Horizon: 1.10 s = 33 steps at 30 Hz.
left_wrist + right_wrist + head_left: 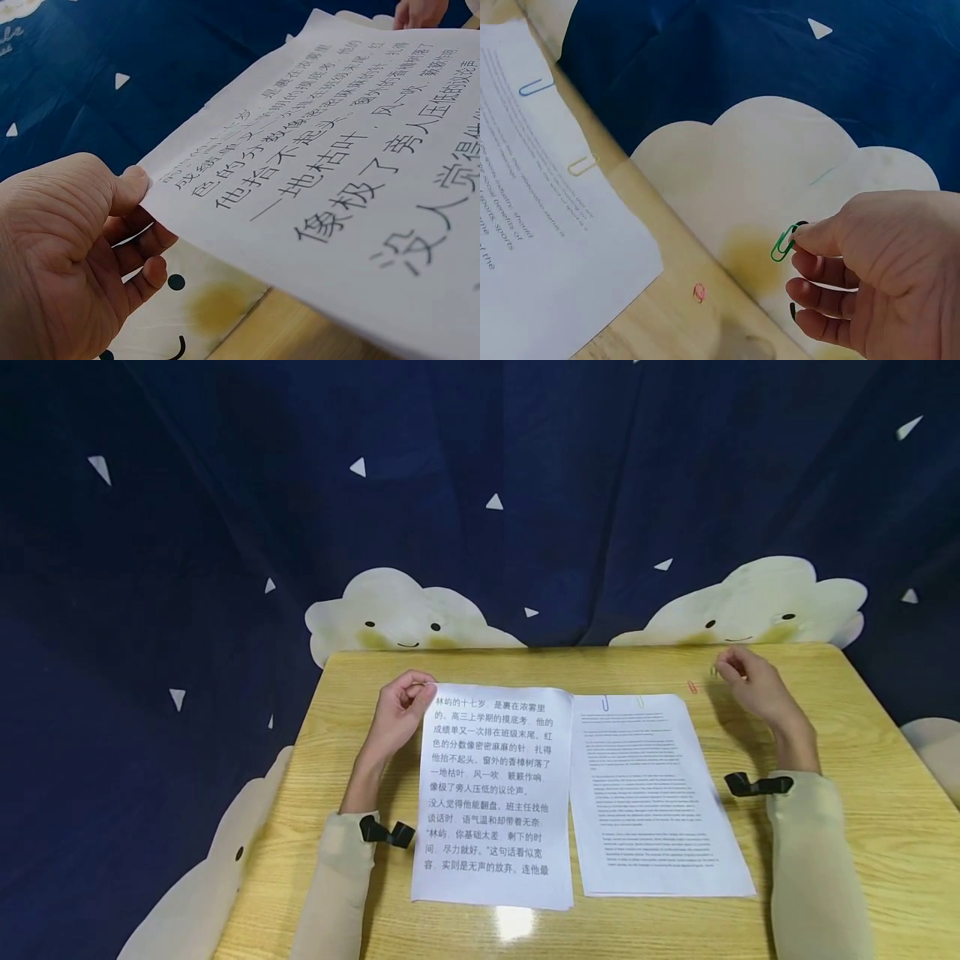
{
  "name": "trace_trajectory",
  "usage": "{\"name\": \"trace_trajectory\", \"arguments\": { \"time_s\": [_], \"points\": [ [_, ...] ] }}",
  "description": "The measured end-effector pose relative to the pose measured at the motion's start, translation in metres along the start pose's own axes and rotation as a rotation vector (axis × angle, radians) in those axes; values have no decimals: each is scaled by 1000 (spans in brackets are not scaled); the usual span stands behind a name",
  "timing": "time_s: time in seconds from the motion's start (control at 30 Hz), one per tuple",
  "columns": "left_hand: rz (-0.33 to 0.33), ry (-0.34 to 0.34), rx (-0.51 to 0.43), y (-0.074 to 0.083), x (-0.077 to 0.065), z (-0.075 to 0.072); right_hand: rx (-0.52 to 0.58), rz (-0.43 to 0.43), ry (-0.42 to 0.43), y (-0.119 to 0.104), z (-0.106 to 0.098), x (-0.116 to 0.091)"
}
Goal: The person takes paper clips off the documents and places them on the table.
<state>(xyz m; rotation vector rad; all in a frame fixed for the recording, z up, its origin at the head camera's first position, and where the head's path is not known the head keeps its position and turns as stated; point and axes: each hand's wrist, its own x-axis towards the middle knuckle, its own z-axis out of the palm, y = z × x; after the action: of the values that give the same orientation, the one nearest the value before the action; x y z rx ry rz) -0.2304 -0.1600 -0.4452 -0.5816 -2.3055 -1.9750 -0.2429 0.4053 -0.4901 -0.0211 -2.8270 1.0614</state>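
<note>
My left hand (402,710) pinches the top left corner of the sheets printed with large Chinese text (491,793). In the left wrist view, that corner is lifted off the table, with the thumb (131,189) on top and the other fingers bent below. My right hand (756,692) is raised over the table's far right part. Between its thumb and fingertips it pinches a green paper clip (782,244). Beside the Chinese sheets lies a stack with small English print (652,802). Its top edge carries a blue paper clip (536,88) and a yellow paper clip (583,165).
A red paper clip (692,687) lies on the wooden table (840,727), right of the English stack's top corner. Behind the table's far edge hangs a dark blue cloth (480,552) with white clouds and triangles. Both wrists wear black straps.
</note>
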Motion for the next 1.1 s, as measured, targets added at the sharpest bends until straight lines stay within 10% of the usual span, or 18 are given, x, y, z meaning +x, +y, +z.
{"name": "trace_trajectory", "arguments": {
  "time_s": [1.1],
  "points": [
    [12,5,-30,-2,0,1,-10,131,-27,41,29,7]
  ]
}}
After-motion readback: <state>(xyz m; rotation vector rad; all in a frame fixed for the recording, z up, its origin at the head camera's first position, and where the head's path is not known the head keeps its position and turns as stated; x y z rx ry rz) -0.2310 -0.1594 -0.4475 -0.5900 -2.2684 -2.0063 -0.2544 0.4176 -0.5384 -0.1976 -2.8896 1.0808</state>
